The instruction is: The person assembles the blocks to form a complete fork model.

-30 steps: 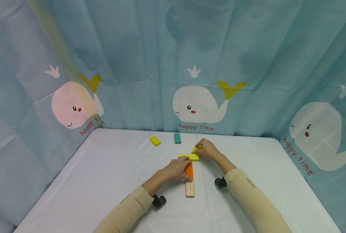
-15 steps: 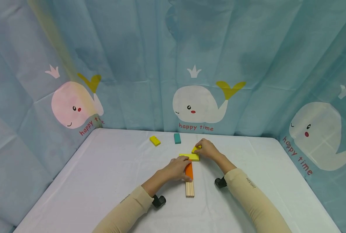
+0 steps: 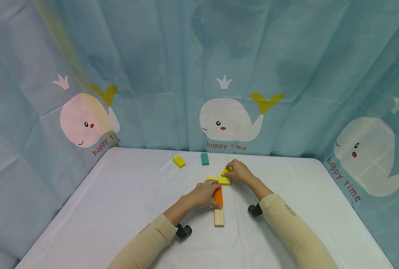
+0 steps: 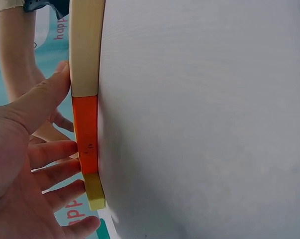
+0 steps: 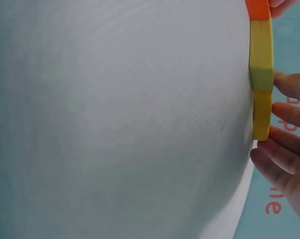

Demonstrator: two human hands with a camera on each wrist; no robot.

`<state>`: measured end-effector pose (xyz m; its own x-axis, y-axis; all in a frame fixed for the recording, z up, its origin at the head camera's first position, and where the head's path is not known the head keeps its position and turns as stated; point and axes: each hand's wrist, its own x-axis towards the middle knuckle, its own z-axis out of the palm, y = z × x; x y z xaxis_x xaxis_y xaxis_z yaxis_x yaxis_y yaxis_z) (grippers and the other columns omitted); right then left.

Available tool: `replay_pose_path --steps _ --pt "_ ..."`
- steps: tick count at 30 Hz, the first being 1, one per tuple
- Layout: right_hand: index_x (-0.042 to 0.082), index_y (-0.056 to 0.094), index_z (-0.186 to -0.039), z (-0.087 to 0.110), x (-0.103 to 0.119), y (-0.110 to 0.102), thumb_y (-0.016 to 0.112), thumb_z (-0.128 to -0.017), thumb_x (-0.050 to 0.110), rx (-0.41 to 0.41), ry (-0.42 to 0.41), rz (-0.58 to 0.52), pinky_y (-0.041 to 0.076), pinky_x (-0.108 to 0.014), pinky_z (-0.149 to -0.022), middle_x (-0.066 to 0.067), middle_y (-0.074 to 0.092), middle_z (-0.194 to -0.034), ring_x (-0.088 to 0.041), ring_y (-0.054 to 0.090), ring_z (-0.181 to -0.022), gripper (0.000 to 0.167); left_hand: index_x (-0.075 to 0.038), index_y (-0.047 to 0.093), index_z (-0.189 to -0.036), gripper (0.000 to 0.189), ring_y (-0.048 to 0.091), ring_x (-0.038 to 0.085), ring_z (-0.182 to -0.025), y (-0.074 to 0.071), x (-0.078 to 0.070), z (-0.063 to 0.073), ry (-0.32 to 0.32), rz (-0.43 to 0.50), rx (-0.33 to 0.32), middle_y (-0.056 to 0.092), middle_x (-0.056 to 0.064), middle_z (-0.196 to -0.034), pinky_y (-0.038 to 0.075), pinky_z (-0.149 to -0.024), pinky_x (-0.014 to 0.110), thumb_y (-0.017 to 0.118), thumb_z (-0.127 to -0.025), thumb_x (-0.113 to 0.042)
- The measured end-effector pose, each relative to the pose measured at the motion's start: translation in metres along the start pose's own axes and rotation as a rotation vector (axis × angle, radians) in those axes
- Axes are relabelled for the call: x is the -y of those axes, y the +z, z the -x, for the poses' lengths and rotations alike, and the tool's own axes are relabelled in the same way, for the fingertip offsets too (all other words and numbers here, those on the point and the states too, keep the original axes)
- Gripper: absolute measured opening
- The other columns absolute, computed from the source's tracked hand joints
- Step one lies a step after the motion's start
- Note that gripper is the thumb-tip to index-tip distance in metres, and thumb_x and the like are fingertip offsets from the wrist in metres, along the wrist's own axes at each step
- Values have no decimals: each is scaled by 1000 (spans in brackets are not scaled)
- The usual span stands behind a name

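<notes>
Wooden blocks lie flat, end to end, in the head view. Nearest is a plain wood block (image 3: 219,217), then an orange block (image 3: 218,196), then a long yellow block (image 3: 221,181) set crosswise. A smaller yellow block (image 3: 224,172) meets its far right end. My left hand (image 3: 204,195) rests on the row with fingers spread, thumb by the wood-orange joint and fingertips reaching the long yellow block. With its thumb and curled fingers, my right hand (image 3: 240,172) holds the smaller yellow block (image 5: 261,114); its thumb lies against the long one in the right wrist view.
Towards the back of the white-covered table (image 3: 125,194) lie another yellow block (image 3: 178,161) and a teal block (image 3: 204,159). A blue curtain (image 3: 159,74) printed with whales hangs behind the table and along its sides.
Both hands and the blocks keep their places; only the head view has shifted very slightly.
</notes>
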<state>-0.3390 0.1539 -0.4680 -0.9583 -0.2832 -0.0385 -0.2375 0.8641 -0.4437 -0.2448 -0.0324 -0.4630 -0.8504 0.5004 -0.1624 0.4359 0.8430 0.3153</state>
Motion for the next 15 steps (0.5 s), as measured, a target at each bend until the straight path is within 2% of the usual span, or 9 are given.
replay_pose_path --steps 8,15 --pt "2 72 -109 -1 1 -1 75 -86 24 11 2 17 50 -45 -99 -14 62 -115 -27 59 -103 32 -13 50 -141 81 38 21 -141 -1 0 1 5 13 0 43 4 -151 36 -113 46 78 -76 -51" --pt "1 72 -107 -3 4 -6 76 -85 27 54 10 27 50 -43 -98 -13 61 -112 -26 56 -100 34 -13 51 -141 80 38 21 -140 0 0 1 5 8 1 44 5 -150 36 -113 45 78 -76 -52"
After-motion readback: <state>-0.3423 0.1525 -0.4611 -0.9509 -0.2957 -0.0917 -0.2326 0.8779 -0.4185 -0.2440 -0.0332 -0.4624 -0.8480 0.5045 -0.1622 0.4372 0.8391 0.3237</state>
